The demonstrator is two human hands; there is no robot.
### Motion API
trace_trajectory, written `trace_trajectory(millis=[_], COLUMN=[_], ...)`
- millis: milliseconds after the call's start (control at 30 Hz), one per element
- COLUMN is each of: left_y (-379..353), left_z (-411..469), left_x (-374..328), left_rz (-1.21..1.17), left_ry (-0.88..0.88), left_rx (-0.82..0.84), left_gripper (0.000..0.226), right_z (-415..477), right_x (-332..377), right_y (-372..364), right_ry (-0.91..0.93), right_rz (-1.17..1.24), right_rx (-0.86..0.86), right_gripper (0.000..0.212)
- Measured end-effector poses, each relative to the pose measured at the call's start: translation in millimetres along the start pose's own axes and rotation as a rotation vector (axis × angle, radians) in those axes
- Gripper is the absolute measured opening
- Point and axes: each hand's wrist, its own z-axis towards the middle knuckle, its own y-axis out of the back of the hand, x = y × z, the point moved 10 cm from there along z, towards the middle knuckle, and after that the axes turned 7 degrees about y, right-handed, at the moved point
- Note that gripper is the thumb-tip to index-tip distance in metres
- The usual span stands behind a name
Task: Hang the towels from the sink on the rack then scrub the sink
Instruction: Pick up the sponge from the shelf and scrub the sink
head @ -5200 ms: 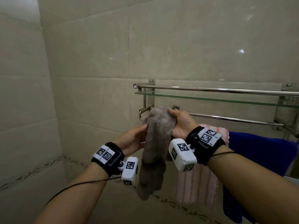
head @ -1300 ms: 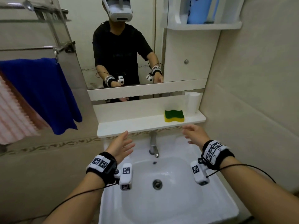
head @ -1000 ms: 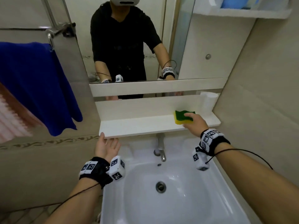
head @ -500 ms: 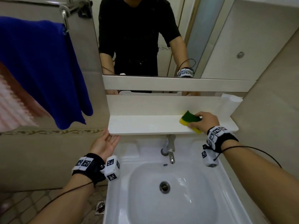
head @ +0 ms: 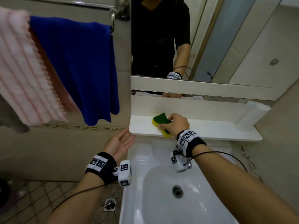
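Right hand: fingers curled round the green-and-yellow sponge — held at the white shelf's front edge, above the sink.
Left hand: palm up, fingers straight, beside the shelf's left corner.
Towels — blue towel and pink striped towel: hanging on the rack.

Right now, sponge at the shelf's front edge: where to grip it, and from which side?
Across its short width, near the middle, coming from the front right. The sponge lies angled on the shelf with one yellow end over the front edge, so both long sides are free. The right hand holds it that way: thumb on the near yellow side, fingers over the green top.
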Motion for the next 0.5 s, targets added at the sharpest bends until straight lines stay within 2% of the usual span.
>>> trace_trajectory(millis=[133, 333, 500], left_y=[10.2, 20.6, 13.2], left_z=[-8.1, -28.2, -37.0], left_x=[-6.4, -18.7, -24.6], left_rz=[0.038, 0.052, 0.084], left_ry=[0.000, -0.027, -0.077], left_rx=[-0.003, -0.066, -0.121], left_gripper=[0.038, 0.026, 0.012], right_z=[2.0, -8.2, -21.4], right_x=[42.5, 89.6, 71.2], right_y=[-30.7, -61.5, -56.1], right_ry=[0.066, 0.210, 0.236], right_rz=[-0.004, 0.004, -0.016], right_rx=[0.027, 0.121, 0.220], right_gripper=[0.044, 0.039, 0.038])
